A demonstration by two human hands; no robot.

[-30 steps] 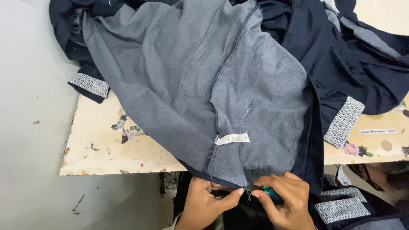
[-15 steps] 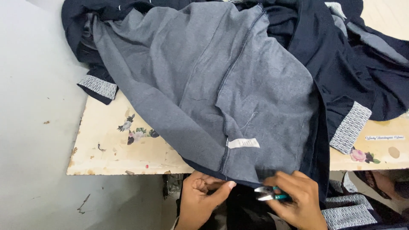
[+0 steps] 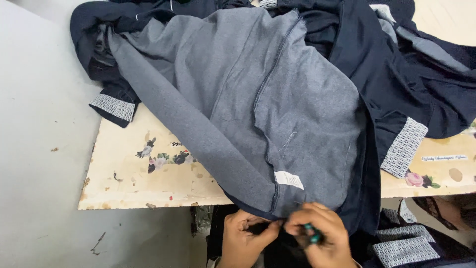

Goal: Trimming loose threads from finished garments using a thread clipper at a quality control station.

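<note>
Now | left hand [image 3: 243, 238], right hand [image 3: 317, 238] pinch garment [image 3: 277, 109] hem | table [image 3: 134, 183]

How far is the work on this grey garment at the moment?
Done, it seems: the garment lies inside out on the table, its seams and white label showing. In hand: both hands work at the hem at the table's near edge; the left hand pinches the fabric, the right hand holds a small teal-handled tool. Left: I cannot tell how much hem remains; more dark garments lie behind.
</note>
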